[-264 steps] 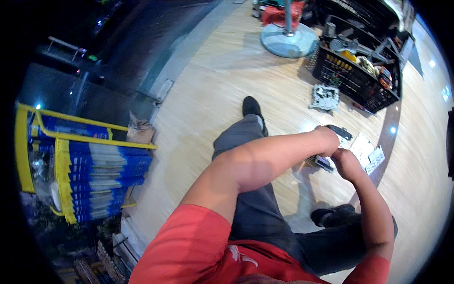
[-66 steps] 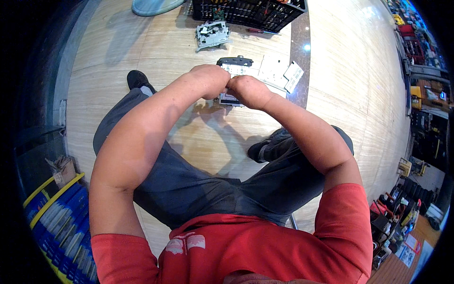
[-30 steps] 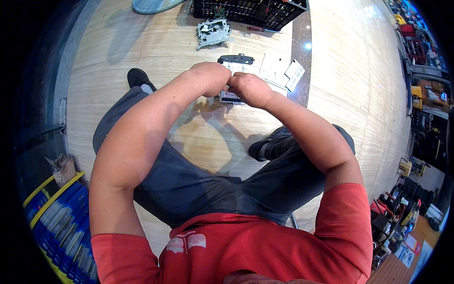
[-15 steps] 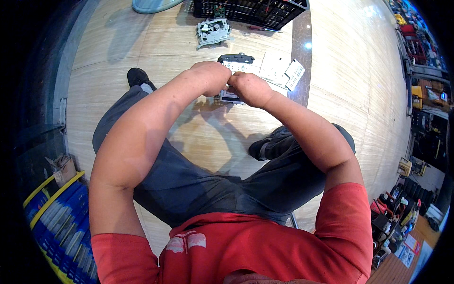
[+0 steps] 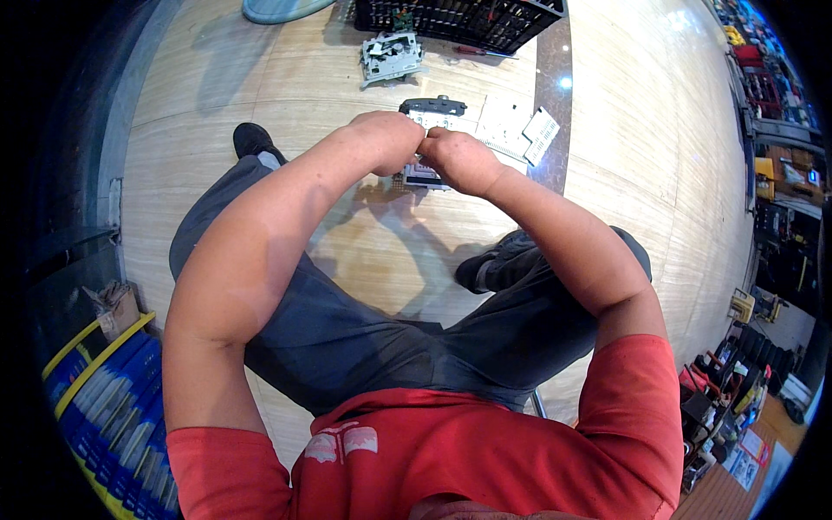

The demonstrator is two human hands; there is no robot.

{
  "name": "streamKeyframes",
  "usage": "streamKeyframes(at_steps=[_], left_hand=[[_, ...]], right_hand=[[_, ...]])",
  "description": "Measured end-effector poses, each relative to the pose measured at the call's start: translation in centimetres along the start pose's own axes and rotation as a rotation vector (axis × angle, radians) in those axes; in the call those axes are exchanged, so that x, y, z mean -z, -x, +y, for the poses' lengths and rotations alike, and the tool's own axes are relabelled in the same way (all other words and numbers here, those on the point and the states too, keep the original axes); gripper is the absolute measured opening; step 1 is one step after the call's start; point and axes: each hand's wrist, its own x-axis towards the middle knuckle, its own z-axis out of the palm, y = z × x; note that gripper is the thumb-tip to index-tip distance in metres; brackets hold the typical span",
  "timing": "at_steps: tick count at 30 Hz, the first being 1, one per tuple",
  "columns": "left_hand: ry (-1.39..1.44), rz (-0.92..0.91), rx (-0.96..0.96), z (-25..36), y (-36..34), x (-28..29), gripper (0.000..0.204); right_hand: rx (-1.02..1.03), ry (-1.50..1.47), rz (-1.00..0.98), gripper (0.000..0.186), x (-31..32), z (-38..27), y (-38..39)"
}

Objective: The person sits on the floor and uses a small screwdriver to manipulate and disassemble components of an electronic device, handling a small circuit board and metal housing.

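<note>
My left hand (image 5: pixel 392 141) and my right hand (image 5: pixel 461 162) meet over a partly dismantled electronic unit on the floor. Their fingers are curled, with the tips pressed close together; whatever they pinch is too small or hidden to name. A black curved front panel (image 5: pixel 433 106) with a round knob lies just beyond my hands. Below them shows the unit's boxy metal part (image 5: pixel 425 178); its middle is covered by my hands. Right of my right hand lie a flat pale metal plate (image 5: pixel 503 121) and a smaller slotted plate (image 5: pixel 542 137).
Farther off sits a silver disc-drive-like mechanism (image 5: pixel 392 59). Behind it are a black plastic crate (image 5: pixel 464 24) and a screwdriver (image 5: pixel 485 53). My shoes flank the work. A blue-and-yellow rack (image 5: pixel 108 407) stands at left; cluttered tool shelves (image 5: pixel 776 173) line the right.
</note>
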Motion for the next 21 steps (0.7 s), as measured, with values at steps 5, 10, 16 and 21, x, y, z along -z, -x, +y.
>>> streamKeyframes(at_steps=[5,10,16,21], left_hand=[[-0.013,-0.003,0.02,0.01,-0.02,0.03,0.028],[0.002,0.0,0.02,0.05,-0.03,0.06,0.029],[-0.002,0.01,0.011,-0.05,-0.12,-0.09,0.028],[-0.003,0.002,0.009,0.0,-0.03,0.01,0.027]], right_hand=[[-0.052,0.044,-0.037,0.013,0.18,-0.39,-0.04],[-0.06,0.068,-0.039,0.016,0.18,-0.47,-0.12],[-0.059,0.068,-0.02,0.017,-0.05,-0.3,-0.05],[-0.052,0.043,-0.035,0.014,0.0,-0.1,-0.02]])
